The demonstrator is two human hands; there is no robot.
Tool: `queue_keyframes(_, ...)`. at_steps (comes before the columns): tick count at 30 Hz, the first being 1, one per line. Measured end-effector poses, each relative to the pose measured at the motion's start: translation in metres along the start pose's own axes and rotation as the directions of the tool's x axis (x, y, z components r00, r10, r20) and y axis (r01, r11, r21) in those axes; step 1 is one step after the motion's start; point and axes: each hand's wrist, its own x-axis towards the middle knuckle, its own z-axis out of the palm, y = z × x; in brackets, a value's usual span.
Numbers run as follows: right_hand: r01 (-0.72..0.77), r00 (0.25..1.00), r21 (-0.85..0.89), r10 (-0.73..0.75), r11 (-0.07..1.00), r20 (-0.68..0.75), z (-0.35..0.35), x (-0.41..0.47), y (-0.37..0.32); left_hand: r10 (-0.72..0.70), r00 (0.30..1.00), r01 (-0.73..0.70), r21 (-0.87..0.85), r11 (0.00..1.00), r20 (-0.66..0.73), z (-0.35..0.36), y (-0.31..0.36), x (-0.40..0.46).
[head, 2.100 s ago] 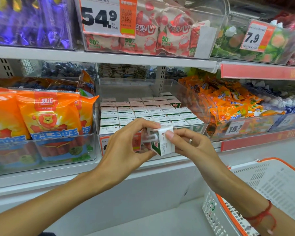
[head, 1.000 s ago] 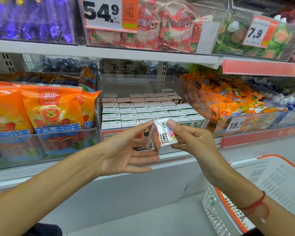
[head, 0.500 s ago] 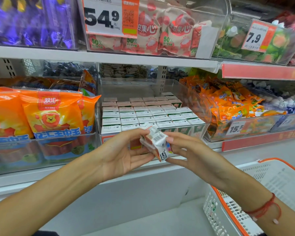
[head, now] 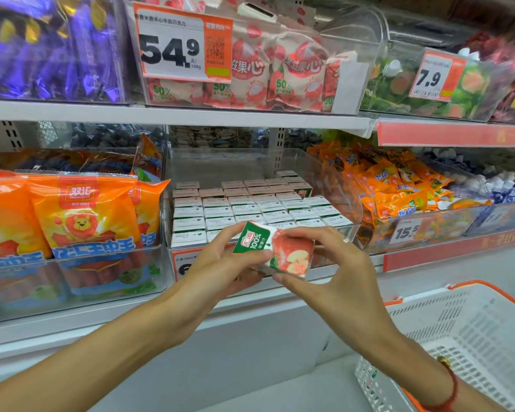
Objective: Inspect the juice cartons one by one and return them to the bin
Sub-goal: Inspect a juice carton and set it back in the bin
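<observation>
Both hands hold one juice carton between them, in the air just in front of the front wall of the clear bin. The left hand grips the carton's green end, thumb on top and fingers curled beneath. The right hand pinches the other end, the one with the apple picture, with fingertips above and thumb below. The carton lies tilted on its side, its printed face toward the camera.

Behind the hands, the bin sits on the middle shelf, at the shelf's front edge. Rows of cartons stand upright in it, packed close from the front wall back; the rear part of the bin holds none. To its left, a clear bin of orange sausage packs stands just beside it; to its right is a bin of small orange packets. Below the shelf's front edge lies open room above the white cabinet face. A white basket with an orange rim stands at lower right, under the right forearm.
</observation>
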Motion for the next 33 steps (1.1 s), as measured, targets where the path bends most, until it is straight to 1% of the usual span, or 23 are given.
queue_keyframes(2, 0.120, 0.993, -0.090, -0.121, 0.989, -0.007, 0.001, -0.002, 0.002, -0.029, 0.999, 0.029, -0.012, 1.000, 0.016, -0.002, 0.000, 0.000)
queue_keyframes(3, 0.143, 0.990, -0.103, -0.144, 0.984, -0.003, 0.002, -0.002, 0.003, -0.037, 0.999, 0.038, -0.030, 0.999, 0.029, -0.003, 0.000, 0.000)
queue_keyframes(5, 0.113, 0.993, -0.077, -0.110, 0.991, 0.040, 0.002, -0.001, 0.006, -0.018, 0.999, 0.019, -0.028, 0.999, 0.038, -0.004, -0.001, -0.001)
queue_keyframes(6, 0.052, 0.995, -0.031, -0.050, 0.998, 0.081, 0.001, 0.000, 0.008, 0.013, 1.000, -0.013, -0.003, 1.000, 0.025, -0.004, -0.002, -0.002)
queue_keyframes(8, -0.163, 0.973, 0.130, 0.138, 0.978, 0.183, -0.002, 0.003, 0.009, 0.110, 0.993, -0.106, 0.083, 0.991, -0.044, -0.005, -0.001, -0.003)
queue_keyframes(9, -0.268, 0.950, 0.229, 0.218, 0.936, 0.223, -0.002, 0.005, 0.009, 0.173, 0.982, -0.163, 0.128, 0.978, -0.076, -0.005, 0.000, -0.004)
queue_keyframes(10, -0.335, 0.932, 0.314, 0.264, 0.888, 0.248, -0.002, 0.007, 0.011, 0.239, 0.967, -0.222, 0.165, 0.961, -0.089, -0.006, 0.000, -0.004)
queue_keyframes(11, -0.353, 0.928, 0.374, 0.272, 0.858, 0.252, -0.002, 0.008, 0.013, 0.298, 0.951, -0.278, 0.191, 0.941, -0.084, -0.007, -0.001, -0.005)
queue_keyframes(14, -0.288, 0.955, 0.477, 0.208, 0.830, 0.214, -0.001, 0.012, 0.018, 0.411, 0.911, -0.391, 0.244, 0.888, -0.034, -0.008, -0.002, -0.007)
queue_keyframes(18, -0.205, 0.979, 0.486, 0.172, 0.849, 0.113, -0.002, 0.018, 0.024, 0.412, 0.911, -0.400, 0.226, 0.888, -0.008, -0.006, 0.003, -0.005)
queue_keyframes(20, -0.191, 0.982, 0.446, 0.172, 0.875, 0.083, 0.001, 0.024, 0.029, 0.415, 0.910, -0.398, 0.245, 0.884, -0.021, -0.005, 0.005, -0.001)
queue_keyframes(21, -0.193, 0.981, 0.429, 0.170, 0.882, 0.092, 0.001, 0.027, 0.032, 0.424, 0.905, -0.402, 0.259, 0.878, -0.032, -0.003, 0.007, 0.002)
queue_keyframes(23, -0.215, 0.974, 0.374, 0.169, 0.902, 0.153, 0.004, 0.034, 0.041, 0.446, 0.893, -0.412, 0.282, 0.866, -0.064, -0.001, 0.010, 0.011)
queue_keyframes(24, -0.210, 0.971, 0.294, 0.163, 0.933, 0.175, 0.003, 0.037, 0.047, 0.460, 0.884, -0.422, 0.291, 0.859, -0.077, 0.000, 0.011, 0.016)
queue_keyframes(25, -0.182, 0.972, 0.155, 0.154, 0.971, 0.176, 0.002, 0.040, 0.057, 0.476, 0.875, -0.432, 0.299, 0.851, -0.092, 0.001, 0.013, 0.023)
queue_keyframes(26, -0.135, 0.977, -0.021, 0.137, 0.991, 0.163, 0.000, 0.042, 0.067, 0.494, 0.863, -0.443, 0.308, 0.842, -0.109, 0.002, 0.016, 0.031)
queue_keyframes(27, -0.080, 0.982, -0.196, 0.111, 0.977, 0.151, -0.003, 0.044, 0.077, 0.514, 0.849, -0.456, 0.322, 0.830, -0.123, 0.003, 0.018, 0.041)
queue_keyframes(28, -0.027, 0.986, -0.334, 0.080, 0.942, 0.147, -0.007, 0.045, 0.086, 0.533, 0.837, -0.468, 0.338, 0.816, -0.128, 0.005, 0.021, 0.053)
queue_keyframes(29, 0.013, 0.986, -0.426, 0.058, 0.905, 0.154, -0.009, 0.046, 0.093, 0.547, 0.828, -0.478, 0.356, 0.803, -0.122, 0.008, 0.024, 0.065)
queue_keyframes(31, 0.048, 0.980, -0.538, 0.065, 0.841, 0.188, -0.012, 0.048, 0.104, 0.562, 0.822, -0.484, 0.406, 0.775, -0.092, 0.017, 0.029, 0.094)
queue_keyframes(33, 0.068, 0.974, -0.594, 0.075, 0.802, 0.213, -0.013, 0.050, 0.111, 0.579, 0.814, -0.484, 0.495, 0.721, -0.047, 0.028, 0.033, 0.124)
